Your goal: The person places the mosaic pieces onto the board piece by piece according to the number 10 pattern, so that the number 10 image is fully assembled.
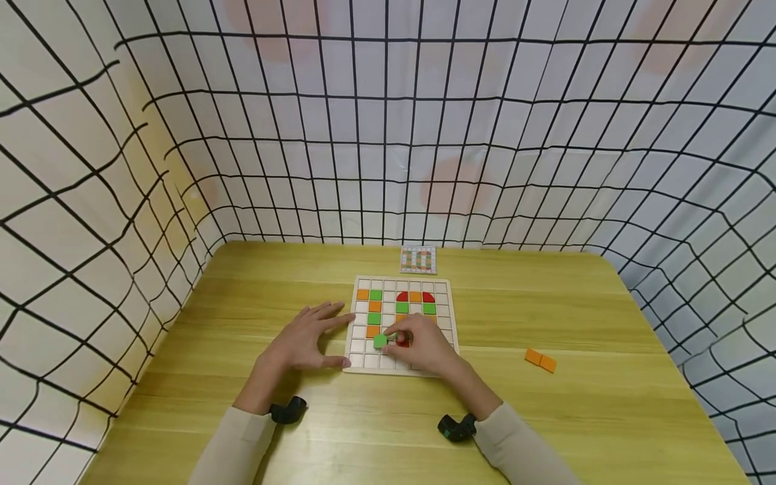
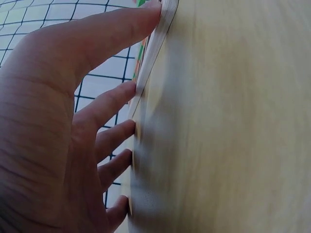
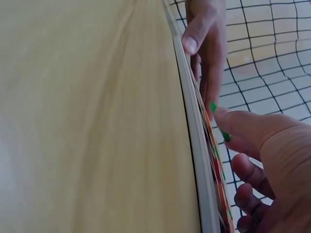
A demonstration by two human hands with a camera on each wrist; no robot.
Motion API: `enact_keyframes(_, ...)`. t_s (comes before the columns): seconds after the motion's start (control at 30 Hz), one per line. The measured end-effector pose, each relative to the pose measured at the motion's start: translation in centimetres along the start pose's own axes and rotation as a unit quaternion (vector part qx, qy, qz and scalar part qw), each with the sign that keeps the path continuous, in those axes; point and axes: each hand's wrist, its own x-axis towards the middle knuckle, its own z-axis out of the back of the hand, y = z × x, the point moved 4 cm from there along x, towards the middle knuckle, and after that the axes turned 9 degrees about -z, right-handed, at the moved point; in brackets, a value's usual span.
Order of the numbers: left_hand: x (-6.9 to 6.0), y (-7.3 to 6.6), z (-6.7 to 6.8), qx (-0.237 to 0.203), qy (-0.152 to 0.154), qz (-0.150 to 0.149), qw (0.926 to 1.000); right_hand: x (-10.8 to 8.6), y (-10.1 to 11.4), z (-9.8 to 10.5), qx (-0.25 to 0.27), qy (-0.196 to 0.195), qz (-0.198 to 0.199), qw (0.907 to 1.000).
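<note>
My right hand pinches a green square tile between thumb and fingers, over the lower part of a white grid board. In the right wrist view the green tile looks tilted just above the board. My left hand touches the board's left edge with thumb and forefinger, the fingers spread. In the left wrist view, the thumb of the left hand rests on the board's rim. Orange and green tiles run down the left part of the board. Red quarter-round pieces lie further right, partly hidden by my right hand.
Two orange tiles lie on the wooden table to the right. A small pattern card is behind the board. Black-lined netting surrounds the table's back and sides. Each wrist carries a black camera.
</note>
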Motion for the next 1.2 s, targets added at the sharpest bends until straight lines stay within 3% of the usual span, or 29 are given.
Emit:
enact_keyframes(0.27, 0.1, 0.0, -0.1, -0.001, 0.002, 0.0, 1.0, 0.2, 0.2, -1.0, -0.057, -0.008, 0.0, 0.9984)
enact_keyframes(0.6, 0.0, 0.2, -0.2, -0.006, 0.01, 0.008, 0.9999, 0.1, 0.9, -1.3, -0.056, -0.029, 0.013, 0.9979)
enact_keyframes(0.9, 0.1, 0.2, -0.2, -0.007, 0.007, 0.002, 0.9999, 0.0, 1.1, -1.5, -0.056, -0.043, -0.01, 0.9974)
enact_keyframes(1.2, 0.0, 0.2, -0.1, -0.004, -0.001, -0.004, 1.0, 0.0, 1.0, -1.6, -0.055, -0.052, -0.009, 0.9971)
